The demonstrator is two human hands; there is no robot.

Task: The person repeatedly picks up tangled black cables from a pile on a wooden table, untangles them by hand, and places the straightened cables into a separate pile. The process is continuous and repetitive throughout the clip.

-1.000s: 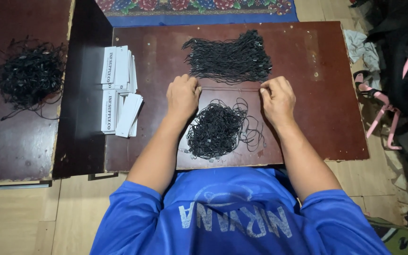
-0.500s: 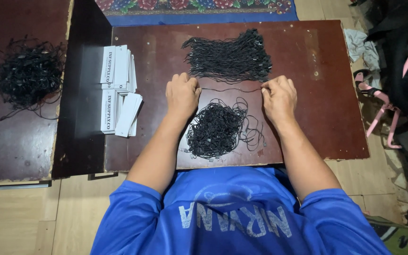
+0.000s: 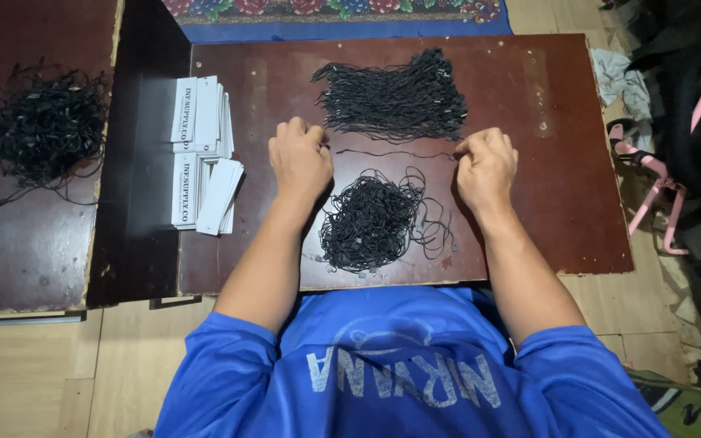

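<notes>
The left hand (image 3: 300, 156) and the right hand (image 3: 487, 162) rest well apart on the table (image 3: 561, 162), both curled into loose fists; each pinches one end of a single black cord (image 3: 391, 152), which runs taut and nearly level between them. The cord lies just above the table surface, between two heaps. Beyond the hands, toward the far edge, lies a tidy bundle (image 3: 395, 97) of black cords laid roughly parallel; its near edge sits just beside the stretched cord. Below the cord, between the forearms, lies a loose tangle (image 3: 371, 221) of black cords with a few loops trailing toward the right wrist. To the left of the left hand, near it but not touching, sit two stacks of white cards (image 3: 203, 154), one behind the other, the nearer stack fanned out. Well to the left, on a separate dark board (image 3: 26, 235), lies another pile (image 3: 46, 130) of black cords.
</notes>
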